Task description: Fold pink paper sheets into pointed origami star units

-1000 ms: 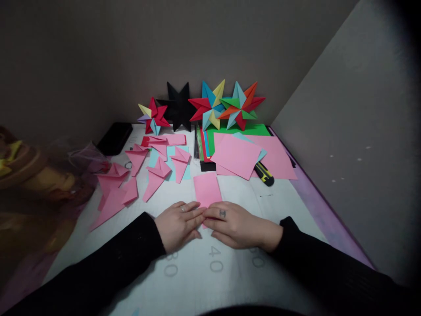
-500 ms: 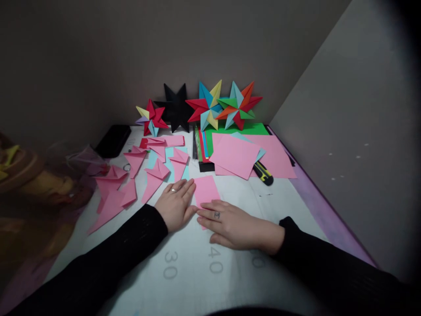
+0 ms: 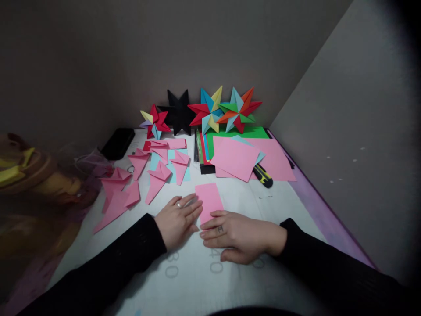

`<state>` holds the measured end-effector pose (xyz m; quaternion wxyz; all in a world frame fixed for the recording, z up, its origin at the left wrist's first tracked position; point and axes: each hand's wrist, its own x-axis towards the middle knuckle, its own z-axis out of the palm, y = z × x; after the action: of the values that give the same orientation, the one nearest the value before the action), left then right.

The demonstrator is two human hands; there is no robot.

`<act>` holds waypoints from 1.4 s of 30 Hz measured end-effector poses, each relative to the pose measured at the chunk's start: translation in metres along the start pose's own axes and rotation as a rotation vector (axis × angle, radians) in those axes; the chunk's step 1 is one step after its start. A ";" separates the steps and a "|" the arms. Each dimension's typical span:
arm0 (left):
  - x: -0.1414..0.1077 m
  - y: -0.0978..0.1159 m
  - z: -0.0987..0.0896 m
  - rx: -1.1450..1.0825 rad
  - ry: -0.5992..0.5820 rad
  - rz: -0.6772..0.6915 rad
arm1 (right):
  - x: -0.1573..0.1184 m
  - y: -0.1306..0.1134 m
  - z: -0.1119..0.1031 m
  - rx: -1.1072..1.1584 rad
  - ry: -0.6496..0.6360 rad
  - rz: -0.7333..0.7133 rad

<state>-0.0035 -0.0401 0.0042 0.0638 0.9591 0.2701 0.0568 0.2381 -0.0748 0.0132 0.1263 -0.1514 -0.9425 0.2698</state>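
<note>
A small pink paper rectangle [image 3: 210, 199] lies flat on the white table mat [image 3: 184, 289], between my hands. My left hand [image 3: 179, 221] rests palm down at its left edge, fingers stretched out with the tips on the paper. Over the near part of the rectangle lies my right hand [image 3: 232, 232], fingers extended and flat, hiding that end of the sheet. Each hand wears a ring. To the left, several folded pink paper pieces [image 3: 158, 177] are spread out, some of them on a light blue sheet [image 3: 183, 175].
Multicoloured paper stars [image 3: 210, 112] and a black star [image 3: 179, 112] lean against the back wall. Pink sheets [image 3: 235, 158] cover a stack of coloured paper, with a yellow-black cutter [image 3: 263, 175] beside them. A black phone-like object [image 3: 118, 143] lies back left; a brown figure [image 3: 39, 184] stands at left.
Both hands have shifted slightly toward me. The left fingers have slid down along the paper's left edge, and the rectangle sits a little lower in view.
</note>
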 end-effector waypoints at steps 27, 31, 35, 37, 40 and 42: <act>0.000 0.001 0.010 0.066 0.174 -0.273 | -0.002 0.008 -0.003 0.646 0.443 0.337; -0.010 -0.004 -0.003 0.114 0.521 -0.054 | 0.007 0.002 -0.001 0.157 0.055 0.210; -0.021 -0.003 -0.021 0.013 0.426 0.303 | 0.009 0.005 0.003 -0.149 -0.043 0.205; -0.021 -0.004 -0.024 -0.028 0.388 0.333 | 0.006 0.007 0.004 -0.221 0.026 0.243; -0.017 -0.011 -0.019 0.048 0.410 0.322 | 0.001 0.010 0.004 -0.299 0.184 0.303; -0.014 -0.019 -0.014 0.082 0.432 0.337 | 0.001 0.012 0.004 -0.313 0.201 0.294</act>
<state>-0.0273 -0.0300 0.0138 -0.0443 0.9579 0.1163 0.2589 0.2388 -0.0670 0.0035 0.1540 -0.3308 -0.9234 0.1195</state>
